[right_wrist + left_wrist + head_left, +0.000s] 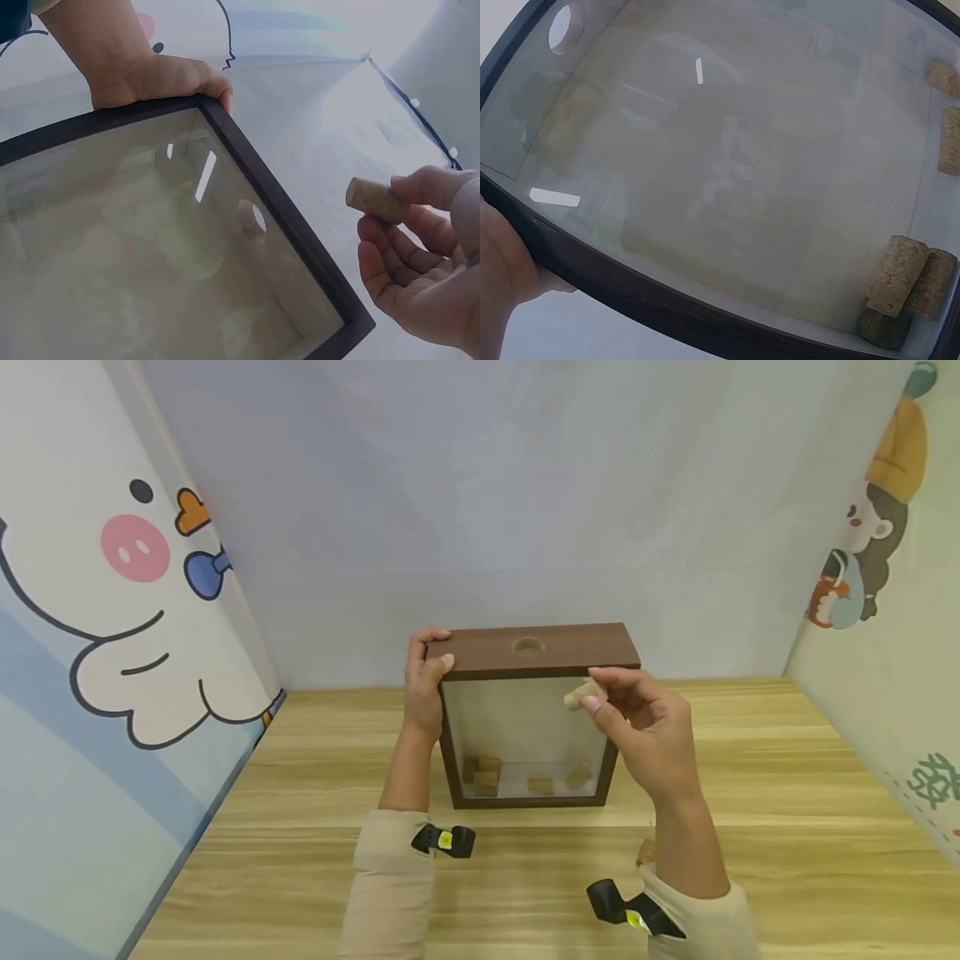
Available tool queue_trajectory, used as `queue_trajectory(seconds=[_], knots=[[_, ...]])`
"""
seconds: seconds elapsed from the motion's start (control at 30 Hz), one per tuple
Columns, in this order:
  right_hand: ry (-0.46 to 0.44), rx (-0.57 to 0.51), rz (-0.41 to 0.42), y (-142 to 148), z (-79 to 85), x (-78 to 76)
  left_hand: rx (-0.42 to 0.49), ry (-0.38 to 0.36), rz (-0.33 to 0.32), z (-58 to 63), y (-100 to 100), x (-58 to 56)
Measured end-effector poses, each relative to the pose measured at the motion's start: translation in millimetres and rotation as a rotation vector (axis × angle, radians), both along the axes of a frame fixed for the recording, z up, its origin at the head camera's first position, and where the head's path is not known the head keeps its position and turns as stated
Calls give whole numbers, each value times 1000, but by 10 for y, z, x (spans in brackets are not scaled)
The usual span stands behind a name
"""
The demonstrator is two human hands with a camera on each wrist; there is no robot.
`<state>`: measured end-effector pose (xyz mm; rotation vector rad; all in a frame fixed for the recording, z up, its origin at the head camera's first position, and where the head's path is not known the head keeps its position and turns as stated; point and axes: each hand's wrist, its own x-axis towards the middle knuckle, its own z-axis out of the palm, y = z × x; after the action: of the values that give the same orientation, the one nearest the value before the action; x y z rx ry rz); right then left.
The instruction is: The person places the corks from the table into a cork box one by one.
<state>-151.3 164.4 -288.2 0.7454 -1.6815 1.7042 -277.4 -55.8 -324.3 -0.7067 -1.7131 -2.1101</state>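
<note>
A dark wooden box frame (480,652) with a clear front stands upright on the table, a round hole (528,647) in its top. My left hand (424,689) grips its top left corner, thumb over the front edge. My right hand (656,731) pinches a cork (579,696) between thumb and fingers, in front of the box's upper right part. In the right wrist view this cork (373,200) is held beside the frame, apart from the hole (252,217). Several corks (897,276) lie at the bottom inside, some stacked in one corner.
Another cork (646,852) lies on the wood-grain table (510,885), partly hidden by the right forearm. A pale curtain (525,510) hangs behind the box, with printed cartoon panels (135,635) at left and right. Both wrists carry black camera straps (442,841).
</note>
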Motion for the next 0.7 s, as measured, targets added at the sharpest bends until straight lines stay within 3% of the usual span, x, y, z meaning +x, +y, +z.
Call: queue_trajectory(seconds=[0.2,0.37,0.7], knots=[[-16,7,-34,-64,183,-110,8,5,-2,-11,-13,6],[-40,79,-81,-115,301,-237,7,7,-14,8,-21,11],[-212,280,-173,-187,499,-553,34,3,-37,30,-29,20]])
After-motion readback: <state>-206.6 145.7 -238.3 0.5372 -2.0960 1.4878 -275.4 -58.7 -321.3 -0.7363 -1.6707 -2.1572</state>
